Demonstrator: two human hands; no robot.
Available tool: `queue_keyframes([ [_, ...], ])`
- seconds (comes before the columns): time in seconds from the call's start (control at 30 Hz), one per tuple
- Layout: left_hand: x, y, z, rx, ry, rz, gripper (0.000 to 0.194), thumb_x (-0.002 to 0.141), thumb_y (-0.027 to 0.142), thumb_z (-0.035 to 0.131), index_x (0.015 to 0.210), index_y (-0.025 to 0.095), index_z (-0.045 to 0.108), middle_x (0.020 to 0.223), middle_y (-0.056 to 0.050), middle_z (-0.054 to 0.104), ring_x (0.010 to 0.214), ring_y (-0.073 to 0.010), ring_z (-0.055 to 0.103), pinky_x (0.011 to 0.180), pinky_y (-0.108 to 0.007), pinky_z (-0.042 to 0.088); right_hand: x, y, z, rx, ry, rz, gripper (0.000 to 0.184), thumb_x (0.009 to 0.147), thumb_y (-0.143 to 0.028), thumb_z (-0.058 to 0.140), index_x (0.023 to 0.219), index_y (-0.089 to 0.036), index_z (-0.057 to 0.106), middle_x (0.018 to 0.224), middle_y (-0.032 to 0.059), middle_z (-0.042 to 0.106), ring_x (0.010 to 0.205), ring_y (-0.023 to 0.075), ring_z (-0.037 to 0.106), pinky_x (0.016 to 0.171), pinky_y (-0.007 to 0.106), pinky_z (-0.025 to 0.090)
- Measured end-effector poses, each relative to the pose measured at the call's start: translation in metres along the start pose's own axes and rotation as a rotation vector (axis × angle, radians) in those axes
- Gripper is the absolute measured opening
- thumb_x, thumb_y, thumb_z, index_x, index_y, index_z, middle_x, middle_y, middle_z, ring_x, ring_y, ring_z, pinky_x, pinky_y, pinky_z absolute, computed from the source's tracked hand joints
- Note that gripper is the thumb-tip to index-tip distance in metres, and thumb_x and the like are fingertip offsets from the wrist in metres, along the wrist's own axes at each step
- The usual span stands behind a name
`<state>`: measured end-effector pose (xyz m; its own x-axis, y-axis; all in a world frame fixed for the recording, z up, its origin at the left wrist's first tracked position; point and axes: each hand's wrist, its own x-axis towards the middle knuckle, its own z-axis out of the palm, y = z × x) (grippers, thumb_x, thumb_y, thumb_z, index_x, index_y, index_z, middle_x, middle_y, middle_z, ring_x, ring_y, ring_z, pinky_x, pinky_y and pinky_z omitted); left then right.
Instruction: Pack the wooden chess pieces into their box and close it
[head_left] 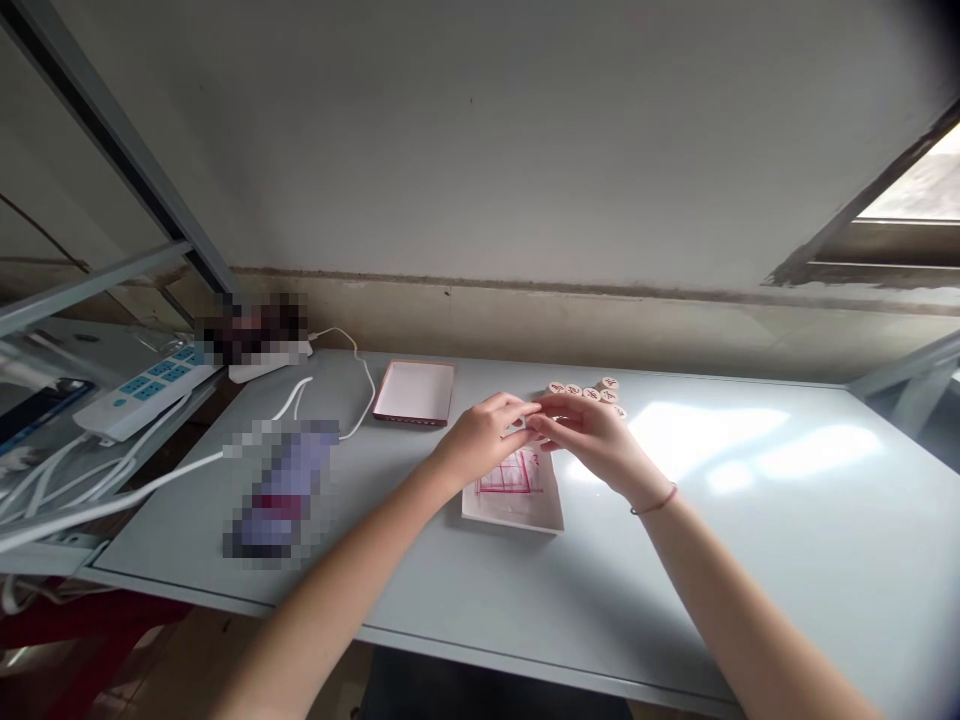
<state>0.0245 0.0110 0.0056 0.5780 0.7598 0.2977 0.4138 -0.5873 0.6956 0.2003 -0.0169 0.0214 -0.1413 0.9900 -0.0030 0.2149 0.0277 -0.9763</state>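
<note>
My left hand (480, 437) and my right hand (589, 432) meet fingertip to fingertip above a shallow white box (517, 510). Both have their fingers pinched together. Whatever may be between the fingertips is too small or hidden to name. Inside the box, red lines form a hand-drawn grid (506, 478), partly covered by my hands. Just behind my right hand, several round Chinese chess pieces (592, 394) with red characters lie grouped on the table; my fingers hide some of them.
A second shallow box or lid (415, 391) with a white inside and brown rim lies left of my hands. A blurred purple item (289, 485) is further left. White cables run beside a power strip (150, 390). The grey table (480, 600) meets the wall behind.
</note>
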Motion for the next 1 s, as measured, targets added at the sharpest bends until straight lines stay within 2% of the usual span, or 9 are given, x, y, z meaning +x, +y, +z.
queue_keyframes([
  [0.1, 0.004, 0.001, 0.004, 0.009, 0.000, 0.028, 0.022, 0.086, 0.022, 0.059, 0.108, 0.023, 0.063, 0.107, -0.002, 0.063, 0.092, -0.0143, 0.062, 0.080, -0.026, 0.052, -0.005, 0.006, 0.002, 0.053, 0.062, 0.005, 0.045, 0.070, -0.052, 0.070, 0.095, -0.016, 0.065, 0.095, 0.0105, 0.069, 0.085, 0.0219, 0.067, 0.072, 0.036, 0.060],
  [0.23, 0.001, -0.002, 0.007, 0.027, 0.039, 0.017, 0.024, 0.085, 0.018, 0.057, 0.108, 0.023, 0.062, 0.105, -0.003, 0.059, 0.089, -0.0136, 0.063, 0.079, -0.026, 0.053, -0.010, 0.010, -0.002, 0.105, 0.094, 0.025, 0.044, 0.070, -0.052, 0.069, 0.094, -0.016, 0.064, 0.093, 0.0097, 0.069, 0.083, 0.0211, 0.067, 0.072, 0.038, 0.061],
  [0.33, -0.003, -0.007, 0.003, 0.021, 0.116, -0.017, 0.022, 0.084, 0.019, 0.055, 0.105, 0.022, 0.063, 0.103, -0.003, 0.057, 0.085, -0.0123, 0.063, 0.078, -0.026, 0.053, -0.013, 0.012, -0.006, 0.136, 0.165, 0.086, 0.045, 0.071, -0.055, 0.068, 0.095, -0.017, 0.062, 0.093, 0.0088, 0.068, 0.079, 0.0204, 0.068, 0.067, 0.036, 0.061],
  [0.47, -0.008, -0.014, -0.007, -0.007, 0.187, -0.102, 0.013, 0.076, 0.016, 0.061, 0.087, 0.020, 0.065, 0.095, -0.002, 0.058, 0.079, -0.0115, 0.062, 0.072, -0.023, 0.053, -0.013, 0.016, -0.009, 0.156, 0.207, 0.131, 0.045, 0.070, -0.056, 0.068, 0.093, -0.018, 0.061, 0.096, 0.0085, 0.066, 0.079, 0.0194, 0.067, 0.064, 0.034, 0.060],
  [0.57, -0.009, -0.016, -0.006, 0.027, 0.132, -0.079, 0.009, 0.077, 0.021, 0.061, 0.086, 0.022, 0.065, 0.094, 0.000, 0.061, 0.082, -0.0122, 0.062, 0.071, -0.023, 0.051, -0.011, 0.018, -0.010, 0.142, 0.214, 0.104, 0.043, 0.069, -0.055, 0.069, 0.090, -0.018, 0.063, 0.089, 0.0067, 0.065, 0.080, 0.0189, 0.066, 0.069, 0.034, 0.060],
  [0.67, -0.008, -0.017, 0.003, 0.127, 0.031, -0.008, 0.006, 0.079, 0.026, 0.063, 0.084, 0.022, 0.064, 0.092, 0.001, 0.065, 0.082, -0.0135, 0.062, 0.081, -0.028, 0.049, -0.012, 0.017, -0.010, 0.127, 0.218, 0.083, 0.044, 0.068, -0.055, 0.070, 0.089, -0.018, 0.064, 0.084, 0.0056, 0.064, 0.079, 0.0188, 0.065, 0.069, 0.035, 0.059],
  [0.8, -0.006, -0.018, 0.012, 0.322, -0.100, 0.058, 0.004, 0.078, 0.023, 0.065, 0.080, 0.021, 0.063, 0.088, -0.001, 0.067, 0.093, -0.0188, 0.060, 0.091, -0.036, 0.041, -0.013, 0.017, -0.009, 0.094, 0.210, 0.056, 0.040, 0.069, -0.052, 0.070, 0.088, -0.018, 0.064, 0.090, 0.0061, 0.064, 0.080, 0.0185, 0.064, 0.071, 0.036, 0.060],
  [0.9, -0.007, -0.021, 0.012, 0.432, -0.126, 0.063, 0.002, 0.079, 0.020, 0.063, 0.081, 0.020, 0.062, 0.092, -0.002, 0.066, 0.099, -0.0213, 0.056, 0.091, -0.037, 0.040, -0.014, 0.022, -0.006, -0.055, 0.162, 0.005, 0.030, 0.076, -0.045, 0.063, 0.090, -0.019, 0.065, 0.099, 0.0072, 0.063, 0.081, 0.0176, 0.063, 0.071, 0.034, 0.058],
  [1.0, -0.008, -0.023, 0.010, 0.470, -0.111, 0.039, 0.006, 0.080, 0.024, 0.063, 0.085, 0.021, 0.062, 0.098, -0.003, 0.063, 0.097, -0.0216, 0.055, 0.090, -0.036, 0.042, -0.014, 0.030, 0.004, -0.338, 0.151, -0.136, 0.022, 0.081, -0.032, 0.057, 0.099, -0.021, 0.063, 0.103, 0.0075, 0.063, 0.081, 0.0173, 0.063, 0.069, 0.031, 0.055],
])
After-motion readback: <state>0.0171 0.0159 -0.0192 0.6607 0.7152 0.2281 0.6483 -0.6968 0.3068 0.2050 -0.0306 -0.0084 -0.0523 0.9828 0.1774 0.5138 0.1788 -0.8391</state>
